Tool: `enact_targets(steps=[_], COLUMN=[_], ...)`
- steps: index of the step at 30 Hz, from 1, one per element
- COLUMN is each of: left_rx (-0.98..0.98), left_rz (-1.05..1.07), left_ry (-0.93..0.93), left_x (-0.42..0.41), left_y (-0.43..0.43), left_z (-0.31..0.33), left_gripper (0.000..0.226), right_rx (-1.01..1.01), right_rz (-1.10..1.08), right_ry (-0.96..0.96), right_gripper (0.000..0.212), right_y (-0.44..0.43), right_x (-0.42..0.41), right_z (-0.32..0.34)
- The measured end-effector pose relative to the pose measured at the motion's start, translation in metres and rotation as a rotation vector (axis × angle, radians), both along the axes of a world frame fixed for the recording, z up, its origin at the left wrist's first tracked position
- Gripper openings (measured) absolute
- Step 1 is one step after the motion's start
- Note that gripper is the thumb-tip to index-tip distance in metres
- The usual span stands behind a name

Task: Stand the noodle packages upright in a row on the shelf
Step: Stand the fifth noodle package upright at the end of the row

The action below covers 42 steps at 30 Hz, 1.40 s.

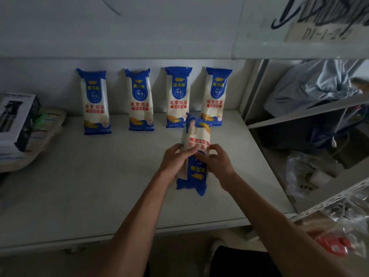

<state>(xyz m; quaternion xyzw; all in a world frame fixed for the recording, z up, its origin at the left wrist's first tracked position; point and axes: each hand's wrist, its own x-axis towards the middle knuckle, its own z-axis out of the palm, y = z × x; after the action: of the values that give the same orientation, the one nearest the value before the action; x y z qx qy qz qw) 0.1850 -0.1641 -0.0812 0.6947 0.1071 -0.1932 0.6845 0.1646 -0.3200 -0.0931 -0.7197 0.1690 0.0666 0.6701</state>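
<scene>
Four noodle pkgs upright along back edge of shelf [99, 186], leaning on wall: first [95, 101], second [140, 100], third [177, 97], fourth [215, 95]; fifth pkg [194, 156] upside down, held above surface toward right edge; left hand [175, 158] and right hand [217, 159] both closed round its middle; box [15, 120] at left edge.

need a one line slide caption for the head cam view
Both hands, left hand and right hand, hold a fifth noodle package before four upright packages on the shelf.
</scene>
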Motion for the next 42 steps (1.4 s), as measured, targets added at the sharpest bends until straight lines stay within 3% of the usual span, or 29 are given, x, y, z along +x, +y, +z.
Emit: enact_targets(steps=[4, 8, 12, 15, 18, 21, 23, 25, 32, 34, 36, 39, 42], left_rx=[-0.102, -0.310, -0.365, -0.151, 0.257, 0.628, 0.798, 0.826, 0.600, 0.545, 0.427, 0.135, -0.017], left_rz=[0.159, 0.297, 0.270, 0.322, 0.361, -0.072, -0.385, -0.511, -0.353, -0.217, -0.038, 0.171, 0.218], left_ry=[0.074, 0.176, 0.152, 0.029, -0.328, -0.641, -0.609, -0.555, -0.460, -0.435, -0.367, -0.234, -0.240], left_x=[0.006, 0.010, 0.017, 0.023, 0.026, 0.026, 0.021, 0.016, 0.011, 0.006, 0.005, 0.004, 0.003], left_y=[0.000, 0.000, 0.005, 0.020, 0.043, 0.047, 0.035, 0.025, 0.020, 0.016, 0.011, -0.003, -0.028], left_z=[-0.007, -0.004, -0.001, 0.003, 0.009, 0.024, 0.031, 0.032, 0.024, 0.016, 0.011, 0.010, 0.012], left_gripper=[0.058, 0.043, 0.037, 0.040, 0.094, 0.098, 0.090, 0.080, 0.045, 0.041, 0.037, 0.026, 0.017], right_rx=[-0.045, 0.131, 0.155, 0.092, -0.039, -0.097, -0.071, 0.012, 0.246, 0.144, 0.045, 0.004, -0.068], right_rz=[0.106, 0.254, 0.171, 0.151, 0.188, 0.220, 0.232, 0.180, -0.130, -0.174, -0.053, 0.312, 0.278], right_ry=[-0.054, 0.131, 0.042, -0.008, -0.010, -0.065, -0.163, -0.227, -0.203, -0.088, 0.062, 0.166, 0.092], right_gripper=[0.056, 0.051, 0.037, 0.035, 0.043, 0.049, 0.047, 0.047, 0.051, 0.053, 0.052, 0.037, 0.028], right_y=[-0.006, -0.013, -0.023, -0.032, -0.044, -0.050, -0.049, -0.043, -0.029, -0.024, -0.021, -0.022, -0.033], right_x=[0.003, 0.000, 0.006, 0.011, 0.013, 0.010, 0.008, 0.007, 0.013, 0.012, 0.008, -0.004, -0.006], right_z=[-0.003, -0.006, -0.003, 0.001, 0.000, 0.005, 0.011, 0.021, 0.034, 0.026, 0.016, 0.008, 0.001])
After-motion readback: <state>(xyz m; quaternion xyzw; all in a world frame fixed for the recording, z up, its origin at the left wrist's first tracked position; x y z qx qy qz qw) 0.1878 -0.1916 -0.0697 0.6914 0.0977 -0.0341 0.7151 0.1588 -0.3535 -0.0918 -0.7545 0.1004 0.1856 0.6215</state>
